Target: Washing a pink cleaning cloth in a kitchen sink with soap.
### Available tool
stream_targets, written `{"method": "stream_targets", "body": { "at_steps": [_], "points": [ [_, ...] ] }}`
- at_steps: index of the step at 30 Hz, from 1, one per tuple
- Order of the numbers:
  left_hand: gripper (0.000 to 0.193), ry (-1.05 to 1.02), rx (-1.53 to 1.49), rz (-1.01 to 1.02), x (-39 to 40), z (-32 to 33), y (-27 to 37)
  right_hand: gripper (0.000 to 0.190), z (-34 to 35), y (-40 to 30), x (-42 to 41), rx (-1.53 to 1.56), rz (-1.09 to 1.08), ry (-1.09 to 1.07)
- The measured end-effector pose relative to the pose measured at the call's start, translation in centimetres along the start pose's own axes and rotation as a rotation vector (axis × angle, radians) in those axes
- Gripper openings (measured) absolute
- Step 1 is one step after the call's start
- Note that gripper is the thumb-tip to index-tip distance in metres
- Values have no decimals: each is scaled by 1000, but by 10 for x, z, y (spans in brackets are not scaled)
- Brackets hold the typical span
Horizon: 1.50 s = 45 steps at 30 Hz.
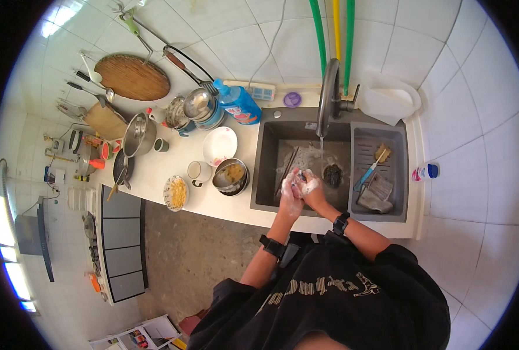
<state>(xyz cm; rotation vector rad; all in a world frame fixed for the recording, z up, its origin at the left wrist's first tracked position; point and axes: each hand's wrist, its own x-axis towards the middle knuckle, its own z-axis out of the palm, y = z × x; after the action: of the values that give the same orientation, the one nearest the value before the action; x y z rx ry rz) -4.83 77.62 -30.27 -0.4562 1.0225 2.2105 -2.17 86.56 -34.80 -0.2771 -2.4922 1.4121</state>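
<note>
Over the grey sink basin [268, 175], my left hand [291, 194] and my right hand [312, 187] are pressed together, both coated with white suds. A small dark patch shows between the fingers; whether it is a held object cannot be made out. A thin stream of water falls from the faucet [328, 94] just beyond my fingers. Right of my hands, a dark scouring pad [332, 176] lies on the basin floor near the drain. A pair of chopsticks [289, 168] leans at the left, beside foam.
The side tray [379, 133] holds a blue-handled brush [366, 176], a tan sponge [382, 152] and grey cloths [375, 197]. On the counter stand a blue detergent bottle [240, 105], a white plate [220, 145], a mug [199, 171], nested metal bowls [229, 189] and a bowl of yellow food [176, 193].
</note>
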Motion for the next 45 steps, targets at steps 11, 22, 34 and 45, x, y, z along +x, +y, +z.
{"method": "stream_targets", "body": {
  "at_steps": [11, 22, 34, 45],
  "points": [
    [34, -31, -9, -75, 22, -34, -25, 44, 10, 30, 8, -176, -22, -246],
    [57, -331, -123, -366, 5, 9, 21, 72, -40, -30, 10, 117, -73, -56],
    [51, -316, -241, -284, -15, 32, 10, 34, 9, -62, 14, -534, 370, 59],
    [34, -66, -76, -222, 29, -27, -7, 29, -17, -6, 10, -366, -280, -138]
  ]
}}
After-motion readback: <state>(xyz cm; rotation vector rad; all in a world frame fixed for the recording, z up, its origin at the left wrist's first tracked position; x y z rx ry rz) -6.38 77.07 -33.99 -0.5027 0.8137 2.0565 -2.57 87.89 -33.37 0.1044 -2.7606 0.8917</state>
